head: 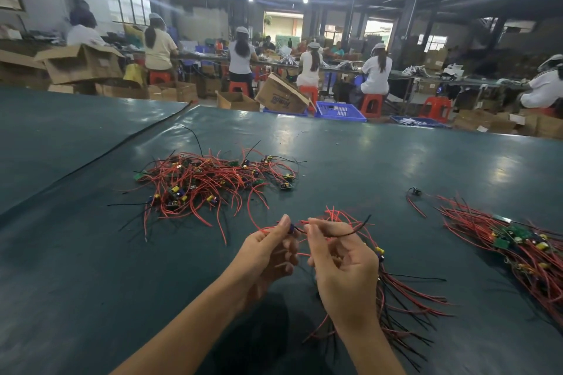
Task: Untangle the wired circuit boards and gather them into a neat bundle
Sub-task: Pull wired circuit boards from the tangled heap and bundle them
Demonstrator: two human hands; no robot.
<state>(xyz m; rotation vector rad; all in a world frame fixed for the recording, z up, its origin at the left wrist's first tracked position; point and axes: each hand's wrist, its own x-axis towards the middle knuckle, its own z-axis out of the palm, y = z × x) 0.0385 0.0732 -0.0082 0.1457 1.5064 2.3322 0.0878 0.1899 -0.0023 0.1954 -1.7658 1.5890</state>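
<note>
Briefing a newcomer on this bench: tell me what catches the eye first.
The tangled pile of red-wired boards sprawls mid-table, beyond the hands. Nearer, the left hand pinches a small board while the right hand pinches a black wire, a red bundle trailing beneath it. Another heap lies at the right edge of the green table.
</note>
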